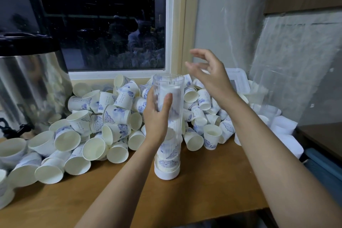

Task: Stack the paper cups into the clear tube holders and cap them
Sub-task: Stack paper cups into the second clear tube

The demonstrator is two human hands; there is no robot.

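A clear tube holder [174, 87] stands upright on the wooden table on a white base cap [167, 173]. A stack of blue-patterned paper cups [168, 155] fills its inside. My left hand [156, 116] grips the tube around its middle, thumb in front. My right hand [209, 72] hovers just right of and above the tube's open top, fingers spread and holding nothing. A large heap of loose paper cups [103, 116] lies behind and to both sides of the tube.
A steel urn [31, 87] with a black lid stands at the left. A dark window is behind the heap. White lids and clear plastic pieces [268, 109] lie at the right by a plastic-covered wall. Bare table [114, 190] lies in front.
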